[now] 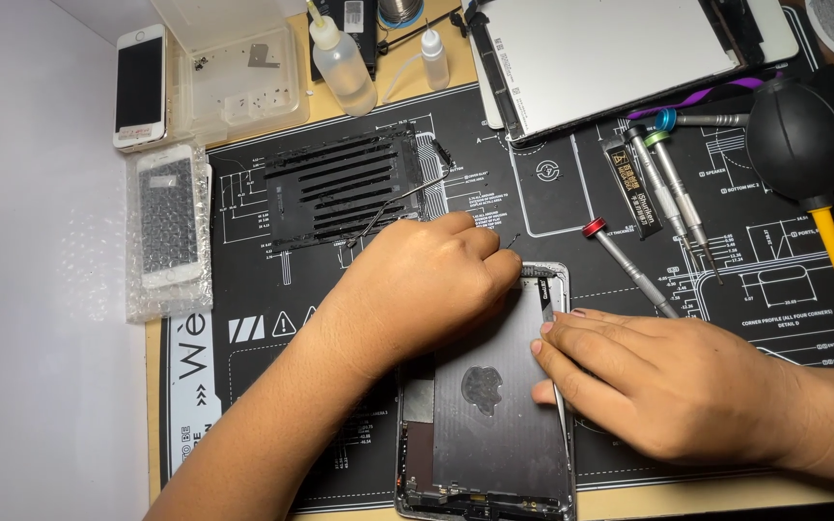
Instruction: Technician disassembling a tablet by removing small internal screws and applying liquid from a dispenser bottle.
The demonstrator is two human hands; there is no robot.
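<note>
Two phones far left: white smartphone point(139, 87), another in bubble wrap point(168, 230). Clear plastic box point(243, 82) holds tiny screws and a metal bracket. Left hand point(422, 285) fisted at opened tablet shell point(489, 405) top edge; grip contents unclear. Right hand point(663, 381) flat, fingertips pressing shell's right edge.

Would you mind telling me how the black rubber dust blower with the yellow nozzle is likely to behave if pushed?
The black rubber dust blower with the yellow nozzle lies on its side, and its round bulb would probably roll or pivot. It looks hollow, so likely light and squashy. Its matte skin probably grips the black printed work mat.
</note>
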